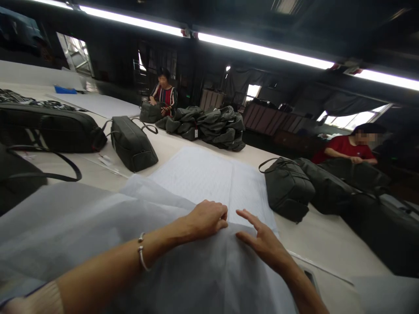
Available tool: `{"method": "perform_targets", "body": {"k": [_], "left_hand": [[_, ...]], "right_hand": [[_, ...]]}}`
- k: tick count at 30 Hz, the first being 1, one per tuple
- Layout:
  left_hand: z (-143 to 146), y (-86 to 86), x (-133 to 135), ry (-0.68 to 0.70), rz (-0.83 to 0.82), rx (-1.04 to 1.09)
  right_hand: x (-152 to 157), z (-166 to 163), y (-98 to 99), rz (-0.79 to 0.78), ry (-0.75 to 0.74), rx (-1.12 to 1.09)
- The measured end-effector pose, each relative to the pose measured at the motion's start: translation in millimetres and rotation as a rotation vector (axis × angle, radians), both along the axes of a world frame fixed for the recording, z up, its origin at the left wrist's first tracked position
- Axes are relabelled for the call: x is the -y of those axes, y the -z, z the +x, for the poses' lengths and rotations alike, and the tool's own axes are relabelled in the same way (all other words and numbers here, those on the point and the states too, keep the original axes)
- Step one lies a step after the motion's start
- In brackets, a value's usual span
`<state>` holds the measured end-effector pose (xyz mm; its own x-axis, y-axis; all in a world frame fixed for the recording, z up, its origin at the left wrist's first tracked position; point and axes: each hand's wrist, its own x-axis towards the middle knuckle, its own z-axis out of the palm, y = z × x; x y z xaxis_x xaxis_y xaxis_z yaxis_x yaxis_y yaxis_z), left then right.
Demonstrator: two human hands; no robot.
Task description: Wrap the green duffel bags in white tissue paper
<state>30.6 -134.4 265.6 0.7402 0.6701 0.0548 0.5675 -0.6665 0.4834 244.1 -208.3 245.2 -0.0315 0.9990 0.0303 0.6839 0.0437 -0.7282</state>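
Observation:
A large sheet of thin translucent white paper (196, 266) spreads across the front of the table, lifted and creased near my hands. My left hand (207, 220), with a silver cuff bracelet on its wrist, pinches the sheet's far edge between thumb and fingers. Just to the right, my right hand (260, 237) is open, thumb and fingers apart, over the sheet's edge and holding nothing. Beyond both hands lies a flat stack of white sheets (209, 174). The lower part of the lifted sheet runs out of view.
Dark bags stand on the white table (321, 237): a bag (132, 141) at left, a long bag (49, 126) farther left, and a bag (288, 187) at right. A heap of dark bags (209, 124) lies behind. Co-workers, one in stripes (166, 96) and one in red (343, 146), handle bags.

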Motion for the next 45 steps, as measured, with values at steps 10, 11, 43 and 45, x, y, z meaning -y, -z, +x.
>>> {"method": "perform_targets", "body": {"k": [10,11,43,45], "left_hand": [[14.9,14.4,-9.0,0.020,-0.051,-0.075],[14.7,15.3,-8.8,0.022,-0.045,-0.083],[-1.2,-7.0,6.3,0.263,-0.190,0.033],[0.2,-7.2,6.2,0.223,-0.236,0.017]], "right_hand": [[-30.1,3.4,-6.0,-0.311,-0.085,-0.193],[-32.0,2.8,-3.7,-0.325,-0.091,-0.210],[17.7,-4.5,-9.6,0.276,-0.272,0.223],[16.4,-4.6,-4.4,0.162,-0.253,0.203]]}}
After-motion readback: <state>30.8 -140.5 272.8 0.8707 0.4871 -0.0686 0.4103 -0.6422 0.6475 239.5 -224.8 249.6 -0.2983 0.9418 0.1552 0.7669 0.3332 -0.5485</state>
